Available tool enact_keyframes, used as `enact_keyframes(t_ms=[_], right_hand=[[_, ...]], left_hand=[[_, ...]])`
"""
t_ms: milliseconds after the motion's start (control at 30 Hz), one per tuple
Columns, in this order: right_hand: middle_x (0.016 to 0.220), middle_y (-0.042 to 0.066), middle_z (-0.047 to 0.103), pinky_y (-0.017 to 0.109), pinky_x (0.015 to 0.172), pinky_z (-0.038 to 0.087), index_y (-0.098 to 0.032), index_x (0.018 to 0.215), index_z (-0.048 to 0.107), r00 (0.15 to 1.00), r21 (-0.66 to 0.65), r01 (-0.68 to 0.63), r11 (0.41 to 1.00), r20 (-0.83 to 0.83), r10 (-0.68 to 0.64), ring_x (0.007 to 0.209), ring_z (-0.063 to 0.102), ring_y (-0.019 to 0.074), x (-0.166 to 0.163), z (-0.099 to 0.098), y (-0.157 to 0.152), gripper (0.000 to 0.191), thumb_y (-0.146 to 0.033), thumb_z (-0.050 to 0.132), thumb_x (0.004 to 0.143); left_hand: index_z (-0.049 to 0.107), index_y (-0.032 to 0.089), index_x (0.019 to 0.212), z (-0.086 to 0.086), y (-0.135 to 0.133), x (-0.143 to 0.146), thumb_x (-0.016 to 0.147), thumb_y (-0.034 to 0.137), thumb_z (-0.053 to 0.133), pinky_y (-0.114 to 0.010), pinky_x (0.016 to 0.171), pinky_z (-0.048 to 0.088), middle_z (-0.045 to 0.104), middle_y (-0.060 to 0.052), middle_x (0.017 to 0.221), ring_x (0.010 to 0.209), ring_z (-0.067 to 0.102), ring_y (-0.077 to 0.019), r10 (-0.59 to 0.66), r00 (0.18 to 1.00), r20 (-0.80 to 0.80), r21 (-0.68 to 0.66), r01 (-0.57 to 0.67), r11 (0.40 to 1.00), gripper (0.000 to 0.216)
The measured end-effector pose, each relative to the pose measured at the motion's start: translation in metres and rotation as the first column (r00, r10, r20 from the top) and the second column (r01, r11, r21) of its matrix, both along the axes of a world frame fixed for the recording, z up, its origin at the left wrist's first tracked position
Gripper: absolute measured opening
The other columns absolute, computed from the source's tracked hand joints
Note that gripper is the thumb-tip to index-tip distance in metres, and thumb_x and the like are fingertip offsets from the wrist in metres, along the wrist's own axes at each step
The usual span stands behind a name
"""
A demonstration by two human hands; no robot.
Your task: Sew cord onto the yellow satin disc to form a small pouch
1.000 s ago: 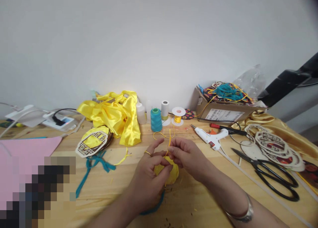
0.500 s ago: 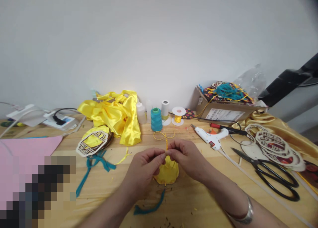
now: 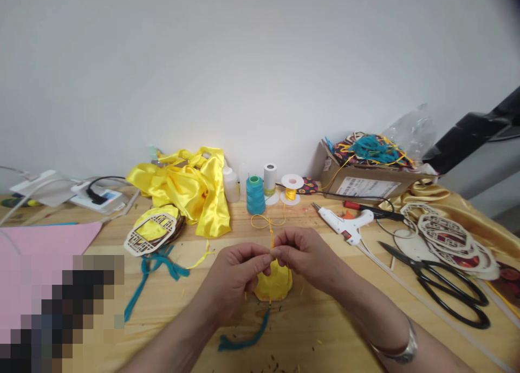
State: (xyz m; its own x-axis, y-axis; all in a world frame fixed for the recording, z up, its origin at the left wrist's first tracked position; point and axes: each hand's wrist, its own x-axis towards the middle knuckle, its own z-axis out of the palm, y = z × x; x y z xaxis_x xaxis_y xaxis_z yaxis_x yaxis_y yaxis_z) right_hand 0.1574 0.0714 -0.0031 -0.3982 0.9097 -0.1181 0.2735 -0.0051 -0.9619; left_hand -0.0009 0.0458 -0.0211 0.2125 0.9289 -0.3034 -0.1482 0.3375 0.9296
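Note:
Close together above a yellow fabric piece (image 3: 274, 283), my left hand (image 3: 239, 264) and my right hand (image 3: 306, 256) both pinch a thin yellow cord (image 3: 272, 233). The cord rises between my fingertips, looks knotted or braided there, and runs back in a loose loop to a white spool (image 3: 292, 182). My fingers partly cover the yellow piece, which lies on the table with a teal tassel (image 3: 252, 340) hanging from its near edge. Exactly how the cord crosses between the fingertips is hidden.
Right of my hands lie a white glue gun (image 3: 345, 224), black scissors (image 3: 439, 283) and several wooden cutouts (image 3: 450, 240). A cardboard box (image 3: 365, 186), teal thread cone (image 3: 255, 195) and yellow satin (image 3: 190, 186) line the back. More cutouts (image 3: 152, 232) lie left.
Both hands stay almost in place, pinching the cord. The cord loop visible below my fingers over the yellow piece no longer shows clearly; cord ends now appear at either side.

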Motion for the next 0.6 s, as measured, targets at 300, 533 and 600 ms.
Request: enact_keyframes(t_ms=[300,533,600], right_hand=[[0.078,0.001,0.065,0.025,0.065,0.039,-0.019,0.081,0.062,0.977,0.260,-0.013,0.966,0.209,-0.043,0.073,0.056,0.0138,0.004,0.001,-0.003,0.013,-0.022,0.050,0.082],[0.066,0.000,0.059,0.025,0.054,0.030,-0.018,0.068,0.054,0.845,0.523,-0.062,0.850,0.480,-0.234,0.060,0.050,0.0125,0.001,0.008,-0.015,0.024,-0.026,0.045,0.088],[0.065,0.000,0.058,0.025,0.053,0.029,-0.018,0.072,0.053,0.840,0.623,-0.126,0.772,0.481,-0.251,0.058,0.049,0.0126,-0.003,0.004,-0.021,0.021,-0.025,0.044,0.089]], left_hand=[[0.069,0.016,0.066,0.005,0.004,0.000,0.067,0.029,0.069,-0.018,0.037,0.018,0.055,0.004,0.053,0.039,0.030,-0.0030,0.121,0.991,-0.062,-0.001,-0.122,0.993,0.013],[0.069,0.014,0.063,0.004,0.004,0.001,0.066,0.028,0.070,-0.017,0.036,0.018,0.056,0.004,0.051,0.037,0.029,-0.0020,0.217,0.972,-0.092,0.001,-0.218,0.976,0.014],[0.070,0.015,0.066,0.003,0.005,0.001,0.065,0.028,0.070,-0.016,0.037,0.019,0.055,0.004,0.050,0.038,0.030,-0.0023,0.222,0.973,-0.068,-0.029,-0.225,0.974,0.014]])
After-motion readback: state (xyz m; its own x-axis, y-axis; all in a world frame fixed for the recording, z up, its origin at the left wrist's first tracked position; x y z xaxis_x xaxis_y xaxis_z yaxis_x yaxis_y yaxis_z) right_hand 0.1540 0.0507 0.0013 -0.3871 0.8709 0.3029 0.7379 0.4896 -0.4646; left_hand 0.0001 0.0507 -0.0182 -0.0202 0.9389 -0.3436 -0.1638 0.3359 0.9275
